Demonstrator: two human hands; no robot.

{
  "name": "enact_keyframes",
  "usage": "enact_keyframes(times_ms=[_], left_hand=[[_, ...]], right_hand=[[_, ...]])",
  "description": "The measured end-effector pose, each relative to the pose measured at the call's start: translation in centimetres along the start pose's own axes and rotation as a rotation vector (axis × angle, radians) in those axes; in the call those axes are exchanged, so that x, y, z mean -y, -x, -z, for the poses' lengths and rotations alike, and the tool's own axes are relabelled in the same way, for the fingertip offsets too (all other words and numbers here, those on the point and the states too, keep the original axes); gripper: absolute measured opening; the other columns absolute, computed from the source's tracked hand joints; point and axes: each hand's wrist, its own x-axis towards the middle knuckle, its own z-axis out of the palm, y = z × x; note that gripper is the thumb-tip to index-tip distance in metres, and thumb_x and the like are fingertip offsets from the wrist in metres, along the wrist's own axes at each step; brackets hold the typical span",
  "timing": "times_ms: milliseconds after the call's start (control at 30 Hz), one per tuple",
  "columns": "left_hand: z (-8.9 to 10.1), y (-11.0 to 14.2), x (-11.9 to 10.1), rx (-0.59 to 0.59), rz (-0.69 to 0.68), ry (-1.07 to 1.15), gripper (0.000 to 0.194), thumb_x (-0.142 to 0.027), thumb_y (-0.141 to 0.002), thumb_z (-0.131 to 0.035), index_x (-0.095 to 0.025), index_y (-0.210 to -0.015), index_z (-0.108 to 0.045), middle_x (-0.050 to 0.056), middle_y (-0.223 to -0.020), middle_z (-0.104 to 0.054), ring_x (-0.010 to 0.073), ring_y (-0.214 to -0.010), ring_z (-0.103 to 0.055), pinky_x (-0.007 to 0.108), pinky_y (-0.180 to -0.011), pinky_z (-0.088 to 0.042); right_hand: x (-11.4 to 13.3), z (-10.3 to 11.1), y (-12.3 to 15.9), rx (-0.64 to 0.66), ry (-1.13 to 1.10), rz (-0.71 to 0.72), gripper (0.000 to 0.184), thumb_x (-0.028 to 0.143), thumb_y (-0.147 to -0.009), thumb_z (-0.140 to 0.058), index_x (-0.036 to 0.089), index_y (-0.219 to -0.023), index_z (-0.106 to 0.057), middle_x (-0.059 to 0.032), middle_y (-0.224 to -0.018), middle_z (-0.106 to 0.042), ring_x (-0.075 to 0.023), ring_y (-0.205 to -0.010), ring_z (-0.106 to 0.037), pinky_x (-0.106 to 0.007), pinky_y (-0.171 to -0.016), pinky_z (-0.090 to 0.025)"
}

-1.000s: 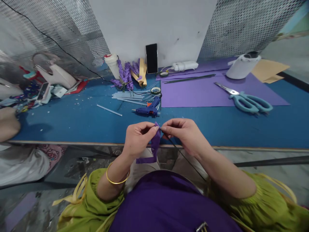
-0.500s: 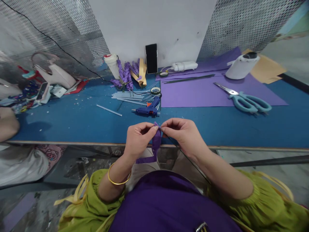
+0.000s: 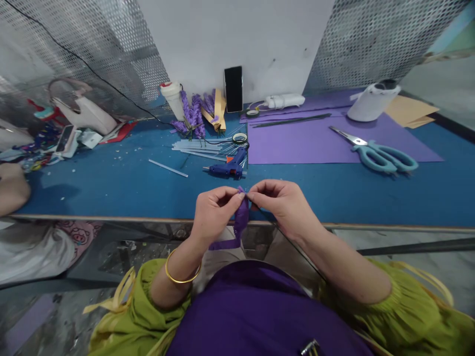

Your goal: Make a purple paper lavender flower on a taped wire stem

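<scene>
My left hand [image 3: 216,211] pinches the upper end of a purple paper strip [image 3: 241,217], whose fringed tail hangs below the table edge and bends to the left. Close beside it, my right hand [image 3: 284,205] is closed, thumb against forefinger, on a thin dark stem [image 3: 297,247]. That stem runs down past my right wrist toward my lap. The fingertips of both hands nearly meet where strip and stem come together; the exact join is hidden by the fingers.
Beyond my hands lie a blue glue gun [image 3: 228,168], clear glue sticks [image 3: 196,145] and purple flowers [image 3: 193,116]. Scissors [image 3: 374,151] rest on purple paper [image 3: 297,146] at the right. A phone [image 3: 233,89] stands upright behind. Another person's arm [image 3: 13,190] is at the far left.
My hands stay almost in place, still pinching the strip and the stem. The whole view has shifted very slightly.
</scene>
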Motion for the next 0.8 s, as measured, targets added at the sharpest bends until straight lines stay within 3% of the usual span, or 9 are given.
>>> enact_keyframes(times_ms=[167, 300, 433, 567, 800], left_hand=[[-0.8, 0.1, 0.5, 0.025, 0.229, 0.366, 0.022, -0.036, -0.074, -0.076, -0.015, -0.075, -0.068, -0.003, -0.063, -0.064, 0.0089, -0.055, -0.057, 0.022, -0.059, -0.051], [-1.1, 0.3, 0.5, 0.041, 0.332, 0.474, 0.03, -0.041, -0.071, -0.078, -0.014, -0.072, -0.064, -0.004, -0.057, -0.059, 0.0086, -0.047, -0.055, 0.022, -0.051, -0.05], [-1.0, 0.2, 0.5, 0.027, 0.31, 0.443, 0.031, -0.042, -0.072, -0.078, -0.014, -0.07, -0.064, -0.003, -0.056, -0.059, 0.0079, -0.047, -0.053, 0.02, -0.049, -0.046], [-0.7, 0.0, 0.6, 0.012, 0.232, 0.365, 0.027, -0.037, -0.072, -0.078, -0.013, -0.069, -0.067, -0.003, -0.06, -0.059, 0.0055, -0.053, -0.049, 0.017, -0.052, -0.043], [-0.1, -0.4, 0.4, 0.053, 0.219, 0.296, 0.032, -0.04, -0.074, -0.075, -0.013, -0.062, -0.063, -0.005, -0.055, -0.054, 0.0042, -0.05, -0.043, 0.015, -0.048, -0.038]], right_hand=[[-0.7, -0.3, 0.1, -0.073, 0.164, 0.143, 0.013, 0.029, -0.073, -0.071, 0.017, -0.069, -0.068, -0.0008, -0.065, -0.064, -0.0121, -0.06, -0.055, -0.026, -0.058, -0.045], [-0.8, -0.6, 0.5, -0.153, 0.405, 0.314, 0.009, 0.023, -0.079, -0.065, 0.019, -0.071, -0.067, -0.001, -0.068, -0.065, -0.0126, -0.061, -0.056, -0.026, -0.058, -0.044], [-0.7, -0.6, 0.9, -0.188, 0.618, 0.552, 0.012, 0.015, -0.082, -0.061, 0.02, -0.071, -0.065, -0.0005, -0.069, -0.064, -0.0124, -0.064, -0.056, -0.025, -0.061, -0.044], [-0.8, -0.4, 0.7, -0.142, 0.713, 0.679, 0.012, 0.012, -0.084, -0.06, 0.02, -0.075, -0.064, -0.0003, -0.071, -0.063, -0.0116, -0.065, -0.057, -0.024, -0.062, -0.045], [-1.3, 0.2, -0.1, -0.091, 0.948, 0.953, 0.015, 0.01, -0.086, -0.055, 0.017, -0.077, -0.066, -0.0042, -0.078, -0.067, -0.012, -0.065, -0.059, -0.023, -0.058, -0.045]])
